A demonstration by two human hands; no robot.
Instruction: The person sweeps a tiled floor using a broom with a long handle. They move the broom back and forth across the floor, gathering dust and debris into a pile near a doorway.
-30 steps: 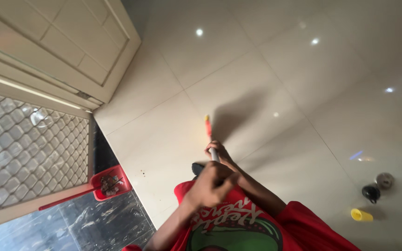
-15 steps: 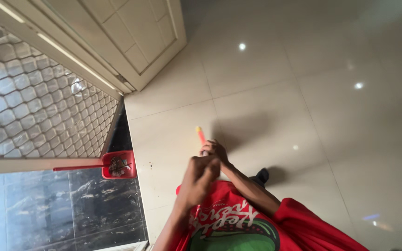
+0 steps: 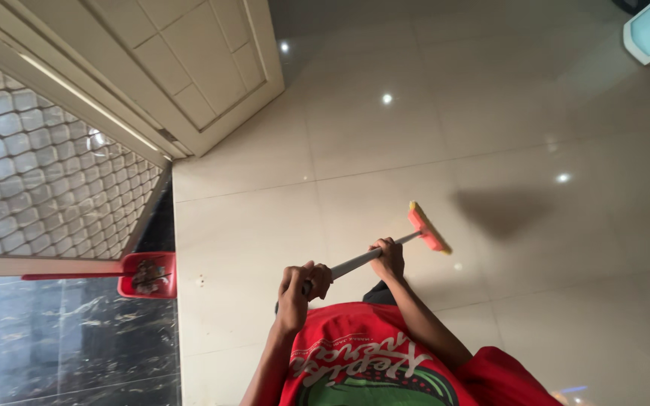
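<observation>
The dustpan [image 3: 148, 275] lies left of the hands [image 3: 340, 274], the door [image 3: 189, 68] beyond it.

I see my left hand [image 3: 300, 289] gripping the top of a grey mop handle [image 3: 366, 260], and my right hand [image 3: 389, 258] closed around it further down. The red mop head [image 3: 428, 228] rests on the glossy tiled floor [image 3: 505, 120]. A red dustpan [image 3: 147, 274] sits by the door [image 3: 189, 68].

The left hand [image 3: 299, 289] covers the near end of the grey handle [image 3: 355, 263]. The right hand [image 3: 389, 259] hides another bit, farther along. Past it, the broom head [image 3: 428, 228] hides its own bristles. The picture's edge cuts off both arms.
</observation>
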